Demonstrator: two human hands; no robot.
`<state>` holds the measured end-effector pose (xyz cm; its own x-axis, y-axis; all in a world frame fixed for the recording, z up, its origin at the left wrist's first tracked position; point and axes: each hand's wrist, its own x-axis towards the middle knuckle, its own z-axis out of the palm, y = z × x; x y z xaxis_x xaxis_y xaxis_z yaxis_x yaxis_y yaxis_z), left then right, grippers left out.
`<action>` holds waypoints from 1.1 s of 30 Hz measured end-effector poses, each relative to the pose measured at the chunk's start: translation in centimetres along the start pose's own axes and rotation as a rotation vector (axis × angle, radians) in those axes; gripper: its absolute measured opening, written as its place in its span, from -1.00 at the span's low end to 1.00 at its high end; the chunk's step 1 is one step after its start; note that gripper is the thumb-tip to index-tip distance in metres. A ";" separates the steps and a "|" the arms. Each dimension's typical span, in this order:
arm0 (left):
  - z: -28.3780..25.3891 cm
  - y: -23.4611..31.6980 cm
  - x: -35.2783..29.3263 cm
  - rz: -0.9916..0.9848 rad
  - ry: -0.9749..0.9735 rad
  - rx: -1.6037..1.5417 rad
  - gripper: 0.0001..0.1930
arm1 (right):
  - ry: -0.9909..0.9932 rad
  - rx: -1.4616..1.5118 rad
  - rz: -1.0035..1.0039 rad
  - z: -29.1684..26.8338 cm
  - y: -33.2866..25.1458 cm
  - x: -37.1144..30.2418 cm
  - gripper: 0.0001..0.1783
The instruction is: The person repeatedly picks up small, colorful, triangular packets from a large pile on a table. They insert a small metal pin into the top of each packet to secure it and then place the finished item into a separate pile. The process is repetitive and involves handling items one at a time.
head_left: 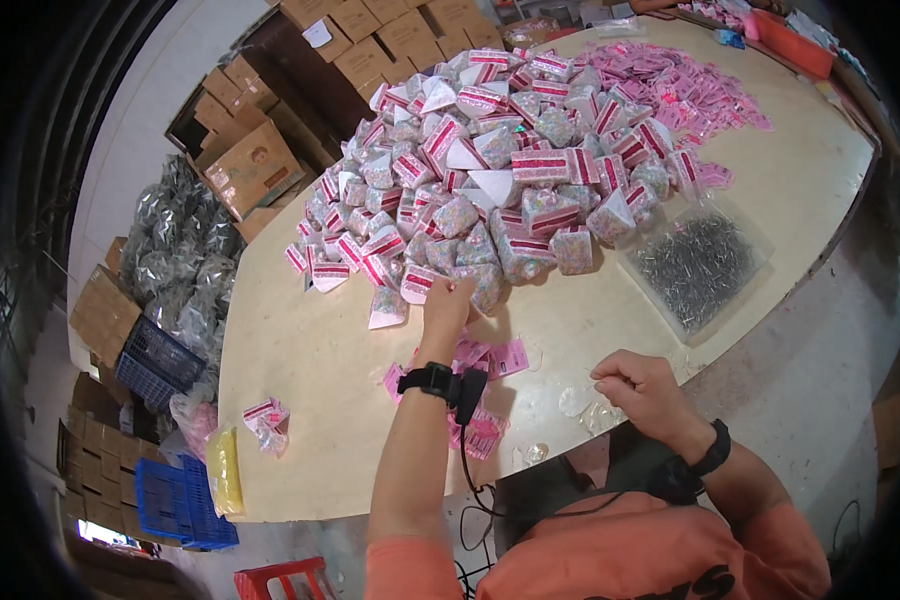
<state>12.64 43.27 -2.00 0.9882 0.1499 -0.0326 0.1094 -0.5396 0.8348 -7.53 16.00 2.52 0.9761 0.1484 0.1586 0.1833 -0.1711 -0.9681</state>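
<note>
A large heap of cake-slice-shaped pieces [545, 165], with pink-and-white layered sides and speckled, glittery faces, covers the middle of the table. My left hand [448, 305] is at the heap's near edge, its fingers closed around a cake-slice-shaped piece [485, 288] that they partly hide. Over the near table edge, my right hand [640, 385] is closed in a pinch; whatever sits between its fingertips is too small to make out. Pink printed cards [480, 430] lie under and beside my left forearm. Small clear plastic discs [574, 400] lie close to my right hand.
To the right, a clear shallow tray [695, 270] holds many thin dark metal pins. Pink cards [670, 85] are piled at the back. A small bagged piece [267, 425] and a yellow packet [224, 470] lie at left. Blue crates [175, 500] and cartons [255, 170] stand beyond the table.
</note>
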 end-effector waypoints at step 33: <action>0.0 5.3 -19.8 0.399 -0.018 -0.728 0.08 | -0.082 -0.192 -0.442 2.8 -4.9 0.2 -0.76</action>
<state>-6.35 37.47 3.11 0.9402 0.0437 0.3379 -0.3407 0.1227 0.9321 -8.55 19.61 6.75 0.7887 0.3227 0.5233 0.6042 -0.2494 -0.7568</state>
